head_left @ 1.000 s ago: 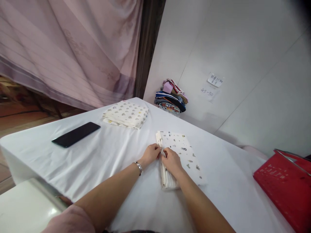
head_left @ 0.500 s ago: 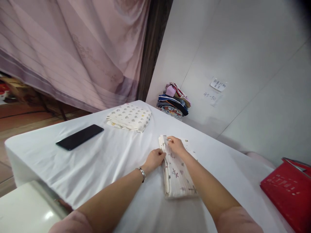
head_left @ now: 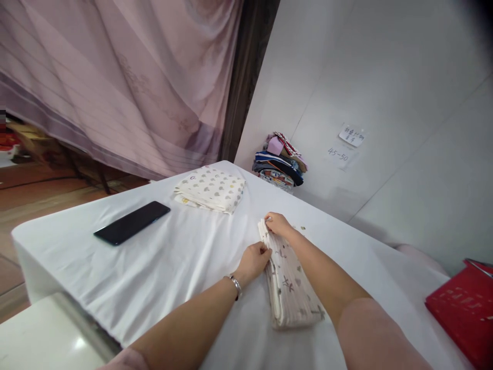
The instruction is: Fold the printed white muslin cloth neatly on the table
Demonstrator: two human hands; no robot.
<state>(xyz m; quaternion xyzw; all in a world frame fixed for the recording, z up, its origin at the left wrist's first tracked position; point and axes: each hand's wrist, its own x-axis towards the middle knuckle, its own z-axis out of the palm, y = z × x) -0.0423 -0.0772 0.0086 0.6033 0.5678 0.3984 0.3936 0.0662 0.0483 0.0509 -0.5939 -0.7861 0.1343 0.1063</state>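
Note:
A folded white cloth [head_left: 290, 288] with small printed figures lies on the white-covered table, its layered edge turned towards the left. My left hand [head_left: 254, 261], with a silver bracelet at the wrist, pinches that layered edge about midway. At the far end of the cloth, my right hand [head_left: 279, 224] has its fingers closed on the far left corner. My right forearm covers part of the cloth's right side. Further back lies a second folded cloth [head_left: 211, 187], cream with grey prints, which neither hand touches.
A black phone [head_left: 133, 222] rests on the table [head_left: 185, 252] at the left. Folded fabrics are stacked [head_left: 279, 162] at the far edge by the wall. A red bag [head_left: 462, 308] stands at the right. A pale glossy surface [head_left: 42, 334] is at the lower left.
The cloth's upper layer has been turned over, so another printed face shows and the cloth looks narrower. My right hand moved to its far corner. The whole view shifted slightly.

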